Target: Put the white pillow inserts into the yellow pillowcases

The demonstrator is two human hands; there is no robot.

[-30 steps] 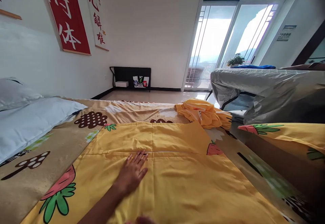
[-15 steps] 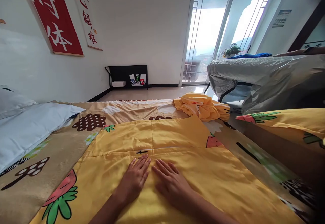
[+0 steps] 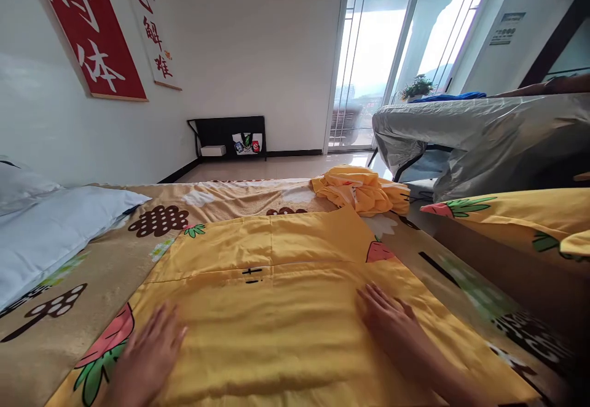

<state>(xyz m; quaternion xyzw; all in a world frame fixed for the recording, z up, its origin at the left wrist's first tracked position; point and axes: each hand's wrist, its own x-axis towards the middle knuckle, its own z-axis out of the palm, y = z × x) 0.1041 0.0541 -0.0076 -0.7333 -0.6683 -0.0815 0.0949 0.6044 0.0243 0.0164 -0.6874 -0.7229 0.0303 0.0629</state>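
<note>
The left hand (image 3: 150, 348) is nearest, spread wide and blurred, palm down over the left part of the yellow cloth (image 3: 271, 327). The right hand (image 3: 391, 327), also wide with fingers stretched forward, is palm down over the cloth's right part, well apart from the left. Blur keeps me from telling how firmly either presses.

The cloth lies laid out on the bed, between and beneath both hands, with soft wrinkles running across it. Past the fingers, a seam crosses it, with small black marks (image 3: 252, 276) just beside; red-and-green prints show toward its sides.

Under it is a tan patterned blanket (image 3: 55, 345). White pillows (image 3: 59, 229) lie at the left. At the right, apart from the cloth, is a second yellow cloth (image 3: 516, 207); what supports it I cannot tell. A crumpled yellow bundle (image 3: 359, 189) sits by the cloth's far right corner.

Beyond, at the right, a surface (image 3: 433, 118) draped in plastic carries a blue cloth (image 3: 449, 97). Against the far wall, a low black shelf (image 3: 219, 127) holds a white box (image 3: 212, 150) and a printed bag (image 3: 247, 143). Scrolls hang at the left; glass doors (image 3: 369, 63) stand right of the shelf.
</note>
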